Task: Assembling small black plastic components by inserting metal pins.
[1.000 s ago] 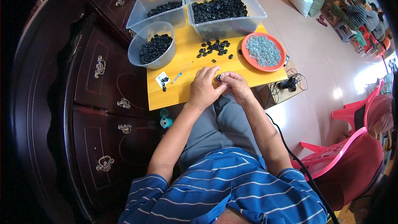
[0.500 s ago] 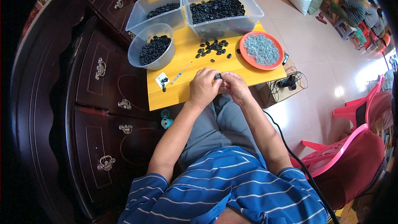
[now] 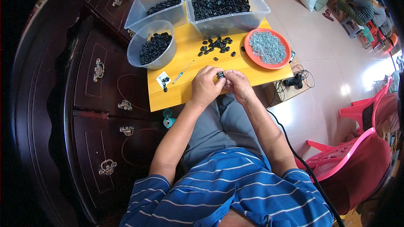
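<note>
A small black plastic part is held above the front edge of the yellow table. My left hand is closed on it between thumb and fingers. Pressed against its right side are the closed fingertips of my right hand; whether they also hold something smaller is hidden. Just beyond my hands lie a loose pile of black oval parts and one separate black piece. To the left rests a thin screwdriver, beside a white card with several small black pieces on it.
Two clear bins and a round clear tub hold black parts. An orange-red plate of small silvery pieces sits at the right. Dark drawers flank my left; pink chairs stand right. People sit far right.
Both hands stay together on the small black part, which looks slightly turned between my fingers. The view has shifted slightly; the things on the table have kept their places.
</note>
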### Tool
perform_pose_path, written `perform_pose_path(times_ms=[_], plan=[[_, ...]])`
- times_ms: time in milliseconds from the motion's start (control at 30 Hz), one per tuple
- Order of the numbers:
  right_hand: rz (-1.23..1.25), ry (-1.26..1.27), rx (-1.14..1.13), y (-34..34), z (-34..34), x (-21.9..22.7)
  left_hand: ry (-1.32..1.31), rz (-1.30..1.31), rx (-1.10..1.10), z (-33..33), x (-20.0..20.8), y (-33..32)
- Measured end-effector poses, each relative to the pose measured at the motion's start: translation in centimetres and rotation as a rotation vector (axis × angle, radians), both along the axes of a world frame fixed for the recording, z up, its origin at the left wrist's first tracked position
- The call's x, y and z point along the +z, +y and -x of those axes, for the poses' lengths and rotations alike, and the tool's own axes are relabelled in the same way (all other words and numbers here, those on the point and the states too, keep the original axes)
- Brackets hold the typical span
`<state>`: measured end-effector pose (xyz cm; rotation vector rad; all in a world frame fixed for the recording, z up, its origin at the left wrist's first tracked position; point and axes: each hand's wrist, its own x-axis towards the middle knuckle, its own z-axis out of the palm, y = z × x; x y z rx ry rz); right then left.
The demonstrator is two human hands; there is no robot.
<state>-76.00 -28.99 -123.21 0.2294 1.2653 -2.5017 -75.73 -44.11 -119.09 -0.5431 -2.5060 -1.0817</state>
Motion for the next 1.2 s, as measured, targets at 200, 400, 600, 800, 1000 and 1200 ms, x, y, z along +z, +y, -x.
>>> perform_pose_path(times_ms=[200, 400, 600, 800, 1000, 1200], plan=[[-0.045, -0.003, -0.053, -0.6, -0.3, 0.6, 0.017, -0.022, 0.037, 0.0, -0.3, 0.4], [-0.006, -0.007, -0.046, -0.1, 0.0, -0.2, 0.06, 0.029, 0.027, 0.4, -0.3, 0.5], [-0.005, -0.028, -0.028, 0.1, -0.1, -0.2, 0.034, 0.002, -0.005, 0.7, -0.8, 0.4], [0.011, -0.038, -0.041, 0.1, 0.0, -0.4, 0.03, 0.057, -0.026, 0.9, -0.5, 0.2], [0.008, -0.032, -0.045, 0.1, 0.0, -0.7, 0.037, 0.104, -0.058, 0.9, -0.1, 0.1], [-0.018, -0.003, -0.039, 0.2, -0.1, -1.2, 0.026, 0.13, -0.107, 1.0, 0.1, -0.1]])
